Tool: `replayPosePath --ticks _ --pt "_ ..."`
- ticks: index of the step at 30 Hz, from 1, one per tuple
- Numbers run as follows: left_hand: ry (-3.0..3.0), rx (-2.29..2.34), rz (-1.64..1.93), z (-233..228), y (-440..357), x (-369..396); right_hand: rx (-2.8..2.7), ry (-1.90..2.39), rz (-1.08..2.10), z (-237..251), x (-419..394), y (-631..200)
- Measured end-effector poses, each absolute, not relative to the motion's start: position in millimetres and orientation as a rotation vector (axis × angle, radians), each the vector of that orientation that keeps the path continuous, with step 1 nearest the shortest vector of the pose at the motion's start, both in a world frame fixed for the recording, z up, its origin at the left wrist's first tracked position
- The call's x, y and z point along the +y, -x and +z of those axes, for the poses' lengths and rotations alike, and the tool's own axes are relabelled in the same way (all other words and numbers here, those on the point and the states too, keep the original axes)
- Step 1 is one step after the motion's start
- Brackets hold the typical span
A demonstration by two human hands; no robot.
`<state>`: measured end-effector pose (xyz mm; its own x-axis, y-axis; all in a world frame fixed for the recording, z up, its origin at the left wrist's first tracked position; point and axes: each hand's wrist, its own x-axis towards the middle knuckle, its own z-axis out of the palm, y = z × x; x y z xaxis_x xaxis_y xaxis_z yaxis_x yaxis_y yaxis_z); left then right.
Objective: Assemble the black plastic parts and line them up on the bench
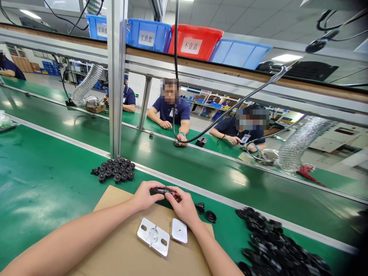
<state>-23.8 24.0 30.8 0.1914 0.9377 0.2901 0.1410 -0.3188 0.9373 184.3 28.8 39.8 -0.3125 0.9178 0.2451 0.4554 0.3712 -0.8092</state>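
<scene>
Between the fingertips of both hands is a small black cylindrical plastic part (pixel 164 190), held roughly level above the far edge of the brown cardboard sheet (pixel 115 201). My left hand (pixel 146 195) pinches its left end, and my right hand (pixel 181 203) grips the right end; the fingers cover much of it. Nearer to me on the cardboard lie a silver metal plate (pixel 153 236) with two slots and a round recess, and a smaller silver plate (pixel 179 230). Just right of my right hand are a black fitting (pixel 200 207) and a black round cap (pixel 211 216).
Several round black parts (pixel 116 168) stand grouped by the metal post (pixel 116 76). A large heap of black parts (pixel 276 245) lies at right. Beyond the metal rail (pixel 201 193) runs a green belt (pixel 161 153), with co-workers (pixel 172 107) across it. A black cable (pixel 207 128) hangs ahead.
</scene>
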Motion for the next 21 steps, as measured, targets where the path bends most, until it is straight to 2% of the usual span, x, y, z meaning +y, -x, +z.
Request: replayPosePath --ticks 4,12,21 --pt "-1.628 1.044 1.214 28 24 25 -2.046 1.149 0.853 47 28 -187" --pt "-1.628 1.016 1.186 24 24 26 -2.191 1.242 0.572 53 26 -190" --pt "-1.623 1.012 1.217 25 23 27 -2.071 1.154 0.674 53 29 -184"
